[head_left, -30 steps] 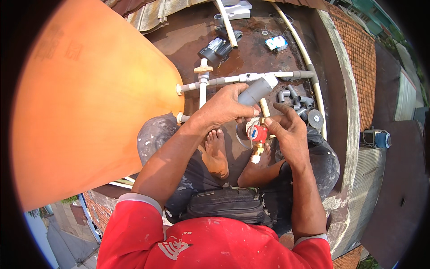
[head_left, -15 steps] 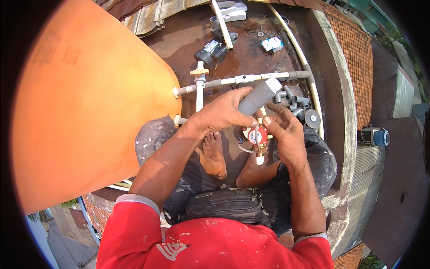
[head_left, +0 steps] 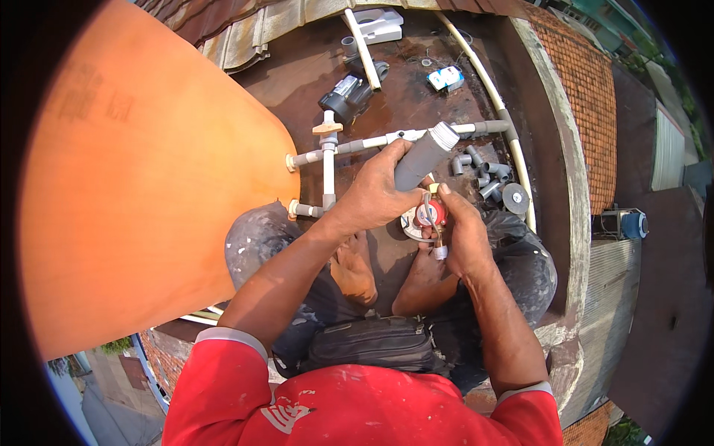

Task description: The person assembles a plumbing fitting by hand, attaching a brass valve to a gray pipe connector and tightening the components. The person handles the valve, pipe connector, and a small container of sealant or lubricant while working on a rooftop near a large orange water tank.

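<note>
My left hand [head_left: 372, 195] is closed around a grey cylinder [head_left: 421, 162] with a white threaded end, which slants up to the right. Just below it, my right hand [head_left: 468, 234] grips a small red round-faced device [head_left: 430, 214] that has a metal fitting and a white-tipped lower end. A thin grey cable loops across its face. My right thumb and fingers press near its top, close to the base of the cylinder. Whether the cylinder and the device are joined is hidden by my fingers. A round pale disc-like part [head_left: 409, 223] shows beside the device.
At left bulges a large orange tank [head_left: 163, 178], with a white valve pipe [head_left: 329, 160] beside it. Ahead lie a black pump [head_left: 346, 97], a small blue-and-white box [head_left: 445, 79], grey pipe elbows [head_left: 494, 171] and a grinding disc [head_left: 515, 198]. A low wall [head_left: 569, 149] runs along the right.
My right hand has shifted slightly left, its fingers now curled closer around the red device. The device has tilted, its lower white tip moving up and right. My left hand still holds the cylinder.
</note>
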{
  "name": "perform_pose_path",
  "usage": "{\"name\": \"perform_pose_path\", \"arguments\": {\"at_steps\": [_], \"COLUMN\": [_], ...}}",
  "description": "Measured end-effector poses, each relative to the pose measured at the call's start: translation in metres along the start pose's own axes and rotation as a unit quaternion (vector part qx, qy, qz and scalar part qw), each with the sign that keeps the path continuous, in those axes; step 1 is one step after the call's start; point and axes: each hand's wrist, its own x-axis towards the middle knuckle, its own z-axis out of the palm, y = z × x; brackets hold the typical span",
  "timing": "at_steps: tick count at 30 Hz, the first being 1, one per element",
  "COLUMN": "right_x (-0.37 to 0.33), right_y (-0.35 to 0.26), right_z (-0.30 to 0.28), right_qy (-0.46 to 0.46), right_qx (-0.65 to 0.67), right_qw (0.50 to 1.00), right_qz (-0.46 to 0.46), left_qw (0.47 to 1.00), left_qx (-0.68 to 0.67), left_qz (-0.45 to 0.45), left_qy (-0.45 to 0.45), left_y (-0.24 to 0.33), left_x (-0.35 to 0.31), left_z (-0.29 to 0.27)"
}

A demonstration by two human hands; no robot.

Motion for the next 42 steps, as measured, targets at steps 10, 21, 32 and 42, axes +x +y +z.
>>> {"name": "perform_pose_path", "arguments": {"at_steps": [10,21,32,42], "right_x": [0.007,0.003,-0.001,-0.006], "right_y": [0.006,0.005,-0.003,-0.004], "right_z": [-0.002,-0.011,-0.016,-0.011], "right_qy": [0.031,-0.009,-0.091,-0.126], "right_qx": [-0.007,-0.024,-0.003,0.039], "right_qw": [0.999,0.999,0.995,0.991], "right_qz": [-0.030,-0.046,0.036,0.015], "left_qw": [0.998,0.989,0.990,0.989], "left_qx": [0.033,-0.097,-0.019,-0.075], "left_qz": [0.027,-0.013,0.043,0.037], "left_qy": [0.037,-0.107,-0.135,-0.125], "left_y": [0.006,-0.010,0.017,0.014], "left_x": [-0.003,0.004,-0.003,-0.002], "left_z": [0.007,-0.018,-0.033,-0.033]}}
